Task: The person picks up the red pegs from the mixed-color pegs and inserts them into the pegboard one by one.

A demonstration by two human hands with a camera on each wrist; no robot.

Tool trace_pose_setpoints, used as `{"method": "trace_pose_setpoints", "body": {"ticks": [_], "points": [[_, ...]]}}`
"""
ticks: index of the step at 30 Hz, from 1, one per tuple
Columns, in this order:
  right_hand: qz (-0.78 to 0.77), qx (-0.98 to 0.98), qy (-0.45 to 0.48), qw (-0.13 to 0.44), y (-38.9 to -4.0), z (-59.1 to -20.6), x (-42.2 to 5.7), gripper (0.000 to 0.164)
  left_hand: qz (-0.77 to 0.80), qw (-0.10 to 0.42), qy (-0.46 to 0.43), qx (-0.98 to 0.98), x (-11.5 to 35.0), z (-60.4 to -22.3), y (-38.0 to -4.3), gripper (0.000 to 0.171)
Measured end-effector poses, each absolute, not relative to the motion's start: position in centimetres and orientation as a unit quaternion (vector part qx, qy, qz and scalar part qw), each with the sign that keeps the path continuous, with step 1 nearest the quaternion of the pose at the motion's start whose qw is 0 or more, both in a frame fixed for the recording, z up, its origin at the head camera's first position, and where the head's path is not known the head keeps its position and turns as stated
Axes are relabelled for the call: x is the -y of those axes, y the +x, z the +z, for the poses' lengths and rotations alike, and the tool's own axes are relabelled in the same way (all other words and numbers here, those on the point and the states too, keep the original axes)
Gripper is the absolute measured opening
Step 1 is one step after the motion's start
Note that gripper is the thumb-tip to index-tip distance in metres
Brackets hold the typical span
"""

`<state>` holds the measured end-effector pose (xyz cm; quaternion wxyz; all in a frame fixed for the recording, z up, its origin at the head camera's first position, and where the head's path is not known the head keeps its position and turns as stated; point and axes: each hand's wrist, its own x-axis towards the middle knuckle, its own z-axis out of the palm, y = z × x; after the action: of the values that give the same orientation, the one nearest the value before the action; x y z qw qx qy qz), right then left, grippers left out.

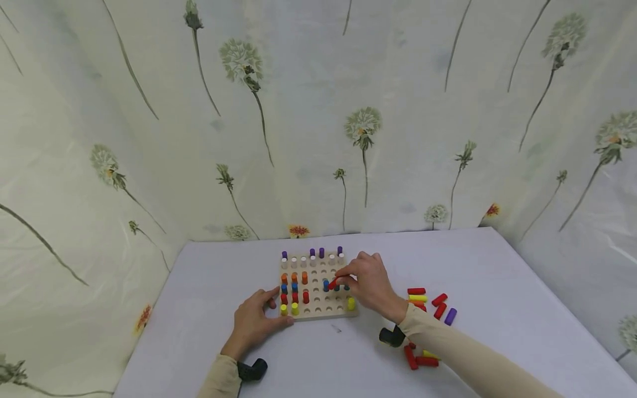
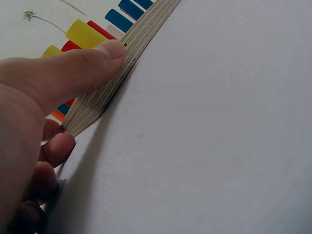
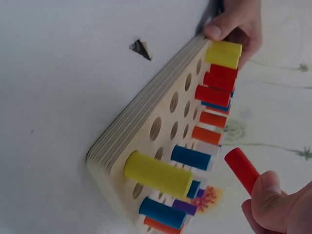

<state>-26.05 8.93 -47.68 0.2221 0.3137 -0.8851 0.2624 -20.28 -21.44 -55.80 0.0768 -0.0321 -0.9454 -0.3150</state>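
Observation:
A wooden pegboard [image 1: 323,315] with rows of holes lies on the table, partly filled with yellow, red, blue, orange, white and purple pegs. My left hand [image 1: 254,320] holds its near left corner, the thumb along the front edge and the other fingers at the left side. Between thumb and fingers, my right hand [image 1: 370,282] pinches a red peg [image 3: 242,168] over the right half of the board. In the head view this peg overlaps a blue peg [image 1: 325,286]. A yellow peg [image 3: 158,173] stands at the near right corner.
Loose pegs lie right of the board, among them a purple peg [image 1: 450,317] and a red peg [image 1: 427,361]; the right forearm hides some. A small dark mark [image 3: 141,49] shows on the white tablecloth before the board. A flower-patterned curtain [image 1: 308,182] hangs behind the table.

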Motion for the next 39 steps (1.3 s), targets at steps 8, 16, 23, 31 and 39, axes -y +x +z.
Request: {"method": "trace_pose_setpoints", "body": {"ticks": [8,16,23,31,39], "points": [[0.249,0.884,0.342,0.2,-26.4,-47.5,-6.5,0.009,-0.313,0.071,-0.028,0.947,21.4,-55.6,-20.3,0.088],[0.23,0.896,0.347,0.157,-26.3,-47.8,-5.1,0.007,-0.31,0.073,-0.034,0.947,21.4,-55.8,-20.5,0.088],[0.229,0.899,0.342,0.147,-26.5,-48.5,-5.0,0.009,-0.308,0.076,-0.033,0.948,21.5,-55.9,-20.5,0.088],[0.229,0.902,0.339,0.137,-26.5,-49.3,-5.1,0.008,-0.307,0.071,-0.029,0.949,21.4,-56.0,-20.5,0.089],[0.222,0.901,0.345,0.14,-26.5,-49.3,-4.6,0.008,-0.312,0.072,-0.026,0.947,21.4,-55.8,-20.4,0.088]]}}
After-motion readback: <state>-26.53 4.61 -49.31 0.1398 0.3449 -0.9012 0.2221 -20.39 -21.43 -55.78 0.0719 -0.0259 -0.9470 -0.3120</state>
